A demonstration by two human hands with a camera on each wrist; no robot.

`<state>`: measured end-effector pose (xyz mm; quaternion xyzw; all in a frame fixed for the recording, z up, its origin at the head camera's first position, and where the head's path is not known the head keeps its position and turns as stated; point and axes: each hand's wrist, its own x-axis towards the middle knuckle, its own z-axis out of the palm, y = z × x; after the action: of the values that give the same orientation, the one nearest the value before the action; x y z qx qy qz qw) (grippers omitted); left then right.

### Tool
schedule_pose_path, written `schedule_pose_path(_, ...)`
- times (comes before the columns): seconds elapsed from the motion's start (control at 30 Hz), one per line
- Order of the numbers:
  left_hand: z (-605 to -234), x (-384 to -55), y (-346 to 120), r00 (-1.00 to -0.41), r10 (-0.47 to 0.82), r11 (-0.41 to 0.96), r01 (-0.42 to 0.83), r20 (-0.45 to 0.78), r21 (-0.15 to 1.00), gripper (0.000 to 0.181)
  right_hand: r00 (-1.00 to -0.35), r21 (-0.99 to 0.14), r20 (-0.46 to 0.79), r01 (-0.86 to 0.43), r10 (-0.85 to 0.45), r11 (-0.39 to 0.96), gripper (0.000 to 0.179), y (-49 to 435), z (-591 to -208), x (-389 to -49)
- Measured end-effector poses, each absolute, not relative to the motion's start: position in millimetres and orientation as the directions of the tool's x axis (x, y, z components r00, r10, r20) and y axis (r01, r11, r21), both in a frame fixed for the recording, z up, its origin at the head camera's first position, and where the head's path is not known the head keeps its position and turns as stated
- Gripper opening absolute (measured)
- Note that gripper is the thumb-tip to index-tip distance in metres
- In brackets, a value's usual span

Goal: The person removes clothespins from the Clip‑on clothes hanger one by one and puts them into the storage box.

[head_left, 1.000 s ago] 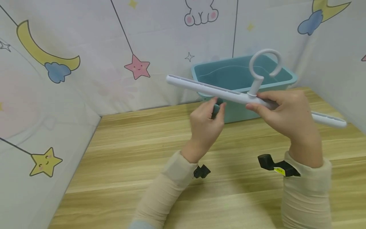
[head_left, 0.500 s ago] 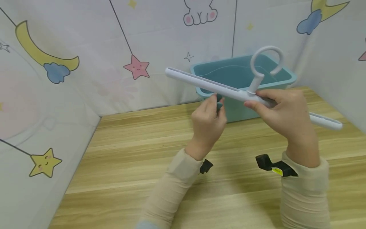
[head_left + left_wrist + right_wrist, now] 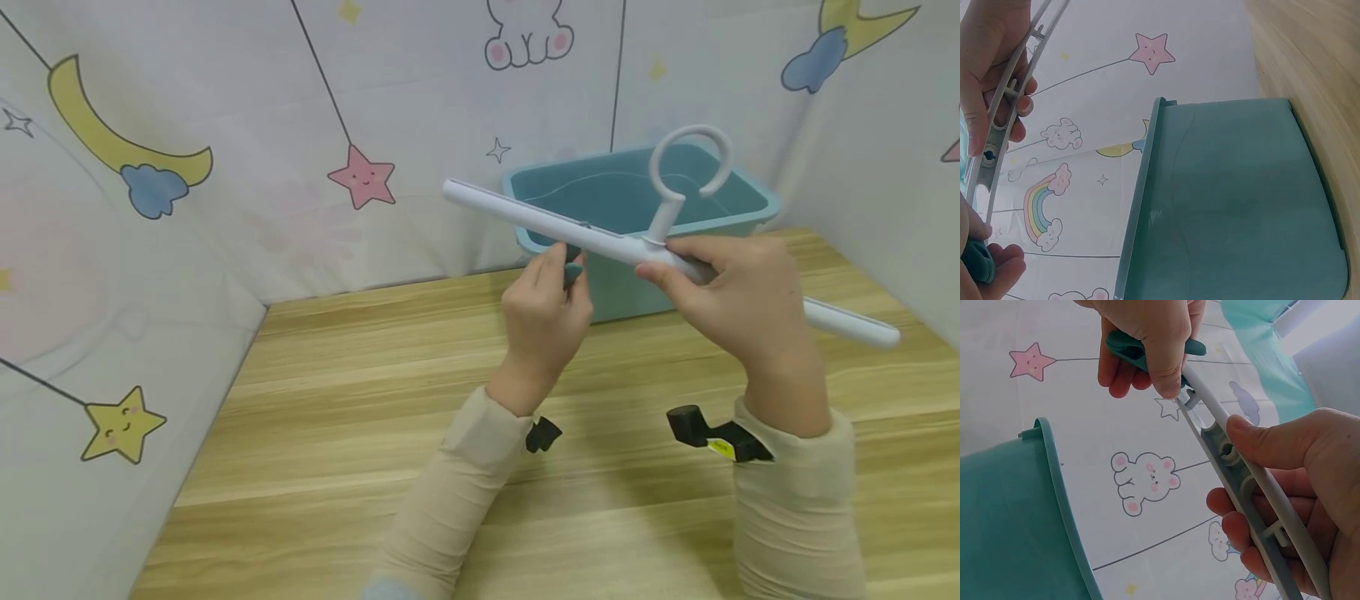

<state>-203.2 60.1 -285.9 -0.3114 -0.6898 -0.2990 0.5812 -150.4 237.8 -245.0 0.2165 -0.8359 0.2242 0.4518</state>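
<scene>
My right hand [image 3: 750, 300] grips a white plastic hanger [image 3: 525, 215] just right of its round hook [image 3: 663, 218], thumb in front. The bar is held tilted, its left end higher, in front of the teal bin. Under the bar's left half, my left hand [image 3: 543, 317] pinches a dark teal clothespin [image 3: 1129, 350] between thumb and fingers. In the right wrist view the clothespin's far end meets the hanger's hollow underside; whether it bites onto the bar is hidden by the thumb. Small cross ribs show inside the underside.
Behind the hands, the teal bin [image 3: 637, 292] stands on the wood-grain table [image 3: 337, 417] near the back. White cloth walls [image 3: 420, 100] with printed stars and moons enclose the back and sides. Black wrist cameras [image 3: 720, 433] sit on both sleeves.
The hanger has rolled a little, so its top slot looks narrower. My left hand has risen slightly and shifted right under the bar, still pinching the clothespin. My right hand keeps its grip.
</scene>
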Motion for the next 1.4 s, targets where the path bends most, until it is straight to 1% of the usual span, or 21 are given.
schedule_pose_path(0.07, -287, -203, 61, -0.155, 0.072, 0.606, 0.791, 0.985, 0.080, 0.009, -0.491, -0.173, 0.857, -0.563, -0.158, 0.808, 0.065, 238, -245, -151)
schedule_pose_path(0.17, -288, -204, 61, -0.180, 0.063, 0.582, 0.805, 0.982, 0.111, 0.011, -0.481, -0.172, 0.864, -0.562, -0.150, 0.809, 0.068, 238, -246, -151)
schedule_pose_path(0.23, -288, -204, 61, -0.188, 0.057, 0.569, 0.813, 0.980, 0.123, 0.012, -0.478, -0.176, 0.867, -0.559, -0.141, 0.810, 0.062, 239, -245, -152)
schedule_pose_path(0.37, -287, -205, 61, -0.194, 0.059, 0.562, 0.817, 0.979, 0.128, 0.012, -0.484, -0.186, 0.866, -0.549, -0.128, 0.815, 0.037, 239, -244, -151)
schedule_pose_path(0.43, -287, -205, 62, -0.194, 0.059, 0.559, 0.819, 0.979, 0.129, 0.013, -0.488, -0.189, 0.864, -0.543, -0.124, 0.818, 0.029, 239, -244, -151)
schedule_pose_path(0.57, -287, -206, 62, -0.198, 0.056, 0.554, 0.822, 0.979, 0.134, 0.013, -0.493, -0.199, 0.862, -0.537, -0.114, 0.820, 0.027, 240, -244, -150)
schedule_pose_path(0.73, -286, -207, 61, -0.216, 0.053, 0.540, 0.827, 0.975, 0.154, 0.013, -0.496, -0.215, 0.864, -0.529, -0.093, 0.821, 0.029, 243, -243, -149)
schedule_pose_path(0.93, -288, -213, 58, -0.287, 0.043, 0.506, 0.832, 0.957, 0.226, 0.012, -0.486, -0.205, 0.869, -0.528, -0.095, 0.824, 0.030, 248, -239, -147)
schedule_pose_path(1.03, -288, -217, 56, -0.319, 0.038, 0.484, 0.835, 0.947, 0.262, 0.012, -0.486, -0.228, 0.871, -0.525, -0.068, 0.820, 0.028, 249, -239, -146)
schedule_pose_path(1.27, -289, -222, 53, -0.386, 0.045, 0.447, 0.832, 0.921, 0.327, 0.014, -0.509, -0.284, 0.860, -0.506, -0.016, 0.814, 0.026, 250, -238, -143)
schedule_pose_path(1.4, -287, -229, 51, -0.421, 0.051, 0.412, 0.835, 0.906, 0.365, 0.017, -0.515, -0.289, 0.857, -0.511, -0.019, 0.809, 0.026, 251, -237, -143)
